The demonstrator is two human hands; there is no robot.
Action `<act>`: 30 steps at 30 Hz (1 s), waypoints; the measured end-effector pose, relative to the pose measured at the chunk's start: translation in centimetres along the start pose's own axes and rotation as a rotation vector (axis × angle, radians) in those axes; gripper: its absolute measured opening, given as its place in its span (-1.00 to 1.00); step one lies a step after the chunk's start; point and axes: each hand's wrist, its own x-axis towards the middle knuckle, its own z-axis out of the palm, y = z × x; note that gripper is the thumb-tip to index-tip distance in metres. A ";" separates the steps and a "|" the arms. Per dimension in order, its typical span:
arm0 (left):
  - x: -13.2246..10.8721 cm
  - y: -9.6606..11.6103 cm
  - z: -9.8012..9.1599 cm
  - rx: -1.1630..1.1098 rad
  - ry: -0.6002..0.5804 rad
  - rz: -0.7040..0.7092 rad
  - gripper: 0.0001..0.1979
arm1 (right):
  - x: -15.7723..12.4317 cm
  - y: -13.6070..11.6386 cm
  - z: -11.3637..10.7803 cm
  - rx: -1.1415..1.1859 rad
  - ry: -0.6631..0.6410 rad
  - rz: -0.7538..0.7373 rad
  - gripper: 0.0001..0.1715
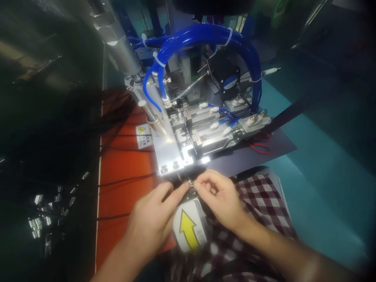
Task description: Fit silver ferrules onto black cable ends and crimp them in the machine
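Observation:
My right hand (216, 196) is closed in a pinch on thin coloured wires (192, 181), a few fine strands showing between the fingertips. From the other side, my left hand (155, 207) meets the same wires with one digit stretched out to them and the rest curled, partly hidden. Both sets of fingertips almost touch, over a small dark metal fixture (188, 196) at the front of a bench machine. The wires' far ends are too small to make out. Just below the fixture lies a white plate with a yellow arrow (188, 229).
The machine's metal plate (169, 156) and pneumatic cylinders (211, 135) stand right behind my hands. A thick blue hose bundle (205, 33) arches above. Left are an orange mat (123, 172), black cables and small shiny metal pieces (37, 223). Checked cloth (261, 196) covers my lap.

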 end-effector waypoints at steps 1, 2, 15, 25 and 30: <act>0.0 0.0 0.0 0.001 0.003 0.002 -0.61 | 0.0 0.0 0.0 0.012 -0.006 0.015 -0.86; 0.1 0.0 0.0 0.000 0.004 0.005 -0.62 | 0.1 0.0 0.0 0.027 -0.013 0.033 -0.86; 0.4 0.0 -0.1 0.005 -0.014 0.020 -0.61 | 0.4 0.1 -0.3 0.032 -0.058 0.064 -0.87; 0.1 -0.2 0.0 0.001 -0.008 0.027 -0.61 | 0.3 0.0 -0.7 0.047 -0.076 0.160 -0.89; 0.1 -0.2 0.0 -0.001 -0.023 0.009 -0.59 | 0.6 -0.6 -0.5 0.063 -0.088 0.227 -0.81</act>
